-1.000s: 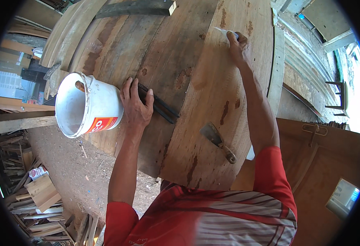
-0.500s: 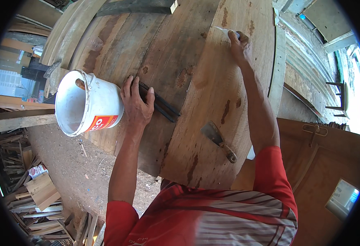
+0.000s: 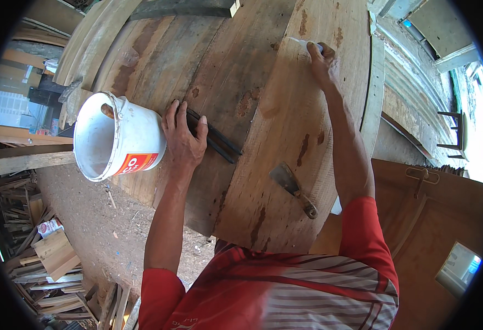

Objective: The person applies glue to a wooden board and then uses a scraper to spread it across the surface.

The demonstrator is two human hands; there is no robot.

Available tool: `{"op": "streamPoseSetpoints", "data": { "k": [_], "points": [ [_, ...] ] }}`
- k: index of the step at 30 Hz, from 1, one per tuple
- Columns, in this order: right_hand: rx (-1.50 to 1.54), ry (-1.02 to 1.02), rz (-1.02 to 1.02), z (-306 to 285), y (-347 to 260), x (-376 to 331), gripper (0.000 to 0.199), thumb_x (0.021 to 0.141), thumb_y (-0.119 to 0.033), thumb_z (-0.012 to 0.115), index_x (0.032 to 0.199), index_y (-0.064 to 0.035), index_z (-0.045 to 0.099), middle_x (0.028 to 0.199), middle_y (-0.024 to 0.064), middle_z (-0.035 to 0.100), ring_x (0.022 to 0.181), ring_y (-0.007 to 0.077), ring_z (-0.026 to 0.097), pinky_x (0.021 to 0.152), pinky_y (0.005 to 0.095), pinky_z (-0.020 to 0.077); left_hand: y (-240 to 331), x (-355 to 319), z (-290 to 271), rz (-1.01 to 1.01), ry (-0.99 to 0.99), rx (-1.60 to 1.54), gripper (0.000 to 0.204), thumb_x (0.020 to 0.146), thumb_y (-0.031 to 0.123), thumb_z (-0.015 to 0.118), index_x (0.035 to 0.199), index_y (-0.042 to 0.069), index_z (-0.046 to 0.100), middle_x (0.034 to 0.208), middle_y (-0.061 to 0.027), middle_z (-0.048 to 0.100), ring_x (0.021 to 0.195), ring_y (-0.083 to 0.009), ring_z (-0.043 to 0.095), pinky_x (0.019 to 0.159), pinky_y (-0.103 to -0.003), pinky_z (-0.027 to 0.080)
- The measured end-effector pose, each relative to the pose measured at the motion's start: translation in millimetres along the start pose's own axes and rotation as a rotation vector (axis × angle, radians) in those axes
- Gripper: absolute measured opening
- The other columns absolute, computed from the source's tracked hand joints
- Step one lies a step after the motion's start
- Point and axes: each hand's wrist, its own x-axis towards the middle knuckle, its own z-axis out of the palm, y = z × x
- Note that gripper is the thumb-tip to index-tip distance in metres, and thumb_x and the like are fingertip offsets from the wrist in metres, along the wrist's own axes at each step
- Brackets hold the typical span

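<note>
My right hand (image 3: 324, 61) is wrapped round a small whitish bottle with a pointed nozzle (image 3: 302, 42). It holds the nozzle low over a broad light-brown plank (image 3: 291, 115) with dark stains; whether the tip touches the wood I cannot tell. My left hand (image 3: 184, 132) lies on the boards with its fingers stretched out, beside a white bucket (image 3: 142, 129) and against a pair of thin black strips (image 3: 219, 143). The bucket is tilted in view, its mouth toward the left. A scraper (image 3: 293, 189) with a wide metal blade rests on the plank between my arms.
A dark timber piece (image 3: 183, 9) crosses the far end of the boards. Long planks (image 3: 90, 44) lie at the far left. Scrap wood (image 3: 60, 280) is heaped on the floor at lower left. A brown door panel (image 3: 417, 220) with a handle stands at right.
Hardly anything differs. Both hands keep their places, the right still holding the bottle with its nozzle over the plank, while the view shifts very slightly.
</note>
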Motion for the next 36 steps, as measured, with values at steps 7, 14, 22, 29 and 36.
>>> {"op": "streamPoseSetpoints", "data": {
  "k": [7,14,22,29,36],
  "points": [
    [0.054,0.013,0.005,-4,-9,-7,0.043,0.091,-0.041,0.067,0.087,0.0011,0.071,0.069,0.0132,0.062,0.068,0.0207,0.059,0.068,0.0396,0.0486,-2,-1,1,0.013,0.016,0.000,0.059,0.096,0.032,0.069,0.138,-0.007,0.056,0.148,-0.0277,0.046,0.135,-0.0488,0.044,0.114,-0.061,0.035],
    [0.110,0.002,0.012,-4,1,-8,0.041,0.092,-0.039,0.067,0.085,0.0009,0.070,0.066,0.0086,0.059,0.067,0.0169,0.056,0.065,0.0379,0.0469,-1,0,1,0.018,0.014,0.003,0.059,0.096,0.031,0.070,0.139,-0.008,0.055,0.148,-0.0277,0.046,0.135,-0.0488,0.044,0.114,-0.060,0.036],
    [0.111,-0.007,-0.038,6,26,2,0.041,0.092,-0.039,0.067,0.086,0.0013,0.070,0.067,0.0104,0.060,0.067,0.0182,0.057,0.066,0.0386,0.0478,0,0,0,0.013,0.008,0.004,0.059,0.096,0.030,0.070,0.139,-0.008,0.055,0.148,-0.0277,0.045,0.136,-0.0488,0.043,0.115,-0.061,0.036],
    [0.076,-0.027,-0.041,7,37,7,0.041,0.091,-0.039,0.068,0.086,0.0013,0.071,0.067,0.0103,0.059,0.067,0.0177,0.057,0.066,0.0377,0.0481,1,1,1,0.014,0.003,-0.004,0.060,0.096,0.030,0.071,0.139,-0.008,0.055,0.148,-0.0283,0.045,0.135,-0.0492,0.043,0.115,-0.061,0.036],
    [0.172,0.017,-0.018,2,27,-1,0.038,0.092,-0.037,0.069,0.084,-0.0008,0.071,0.067,0.0050,0.059,0.067,0.0140,0.054,0.064,0.0357,0.0462,1,0,1,0.015,0.006,0.001,0.060,0.096,0.030,0.070,0.139,-0.008,0.055,0.148,-0.0283,0.046,0.135,-0.0496,0.044,0.114,-0.061,0.035]
  ]
}}
